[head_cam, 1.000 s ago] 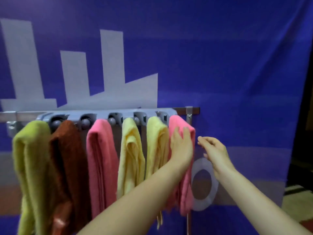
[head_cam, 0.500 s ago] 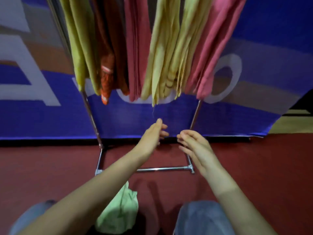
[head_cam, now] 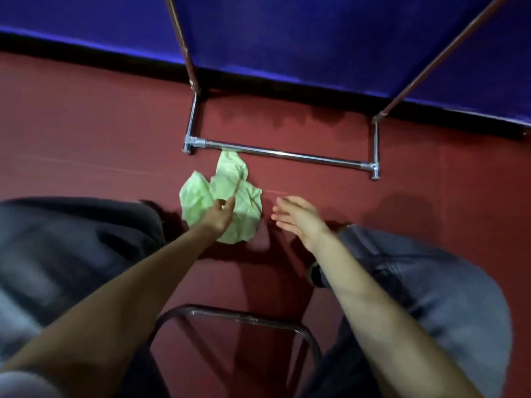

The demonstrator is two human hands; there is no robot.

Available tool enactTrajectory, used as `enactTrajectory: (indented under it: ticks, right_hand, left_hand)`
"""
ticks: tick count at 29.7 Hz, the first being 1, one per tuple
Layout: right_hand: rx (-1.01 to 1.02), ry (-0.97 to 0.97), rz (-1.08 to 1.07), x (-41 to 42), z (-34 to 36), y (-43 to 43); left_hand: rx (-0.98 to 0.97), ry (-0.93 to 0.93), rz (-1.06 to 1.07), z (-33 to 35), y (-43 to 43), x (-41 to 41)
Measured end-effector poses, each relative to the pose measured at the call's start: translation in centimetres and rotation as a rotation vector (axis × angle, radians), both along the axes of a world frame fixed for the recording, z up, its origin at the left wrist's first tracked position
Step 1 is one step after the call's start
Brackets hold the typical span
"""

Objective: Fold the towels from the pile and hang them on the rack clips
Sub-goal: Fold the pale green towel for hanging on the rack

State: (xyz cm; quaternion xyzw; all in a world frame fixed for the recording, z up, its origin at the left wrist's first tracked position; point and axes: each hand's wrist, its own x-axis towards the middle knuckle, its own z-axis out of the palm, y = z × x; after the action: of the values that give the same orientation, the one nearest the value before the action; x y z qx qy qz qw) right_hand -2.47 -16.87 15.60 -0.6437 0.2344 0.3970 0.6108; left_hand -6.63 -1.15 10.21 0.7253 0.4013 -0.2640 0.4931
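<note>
One crumpled light-green cloth towel [head_cam: 230, 179] is lying under the left hand [head_cam: 220, 215], fingers apart, contact unclear; right hand [head_cam: 298, 218] is hovering open-fingered just beside it.

Towel [head_cam: 244, 196] lies on floor [head_cam: 86, 139], far end at rack base bar [head_cam: 287, 154]. Left hand [head_cam: 219, 215] overlaps towel's near part; right hand [head_cam: 296, 216] just right of it.
</note>
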Motion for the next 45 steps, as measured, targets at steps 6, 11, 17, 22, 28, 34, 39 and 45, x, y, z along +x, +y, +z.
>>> enactTrajectory:
  ticks: [6,11,17,22,28,34,39,45]
  right_hand:
    - [-0.081,0.101,0.072,2.5,-6.4,1.2]
    - [-0.175,0.133,0.1,4.7,-10.0,1.3]
    - [-0.121,0.227,0.081,5.0,-14.1,1.8]
    - [-0.108,0.303,0.143,4.5,-15.8,1.8]
    - [-0.094,0.318,0.023,4.8,-16.5,0.7]
    - [-0.073,0.256,0.018,4.5,-13.0,1.0]
    - [-0.038,0.12,0.0,3.8,-6.9,0.7]
    - [-0.035,-0.281,0.072,2.2,0.9,0.3]
  left_hand:
    - [0.121,0.088,-0.025,-7.7,2.3,1.3]
    - [0.27,0.102,-0.122,-11.8,2.5,2.1]
    - [0.23,0.18,-0.277,-17.4,2.4,4.2]
    - [0.089,0.334,-0.374,-20.2,2.9,5.4]
    - [-0.057,0.133,0.085,-20.2,2.4,5.2]
    - [-0.102,-0.075,0.199,-15.1,1.7,4.9]
    - [-0.199,-0.251,0.265,-5.8,1.0,5.6]
    - [-0.33,-0.375,0.052,4.3,0.4,3.5]
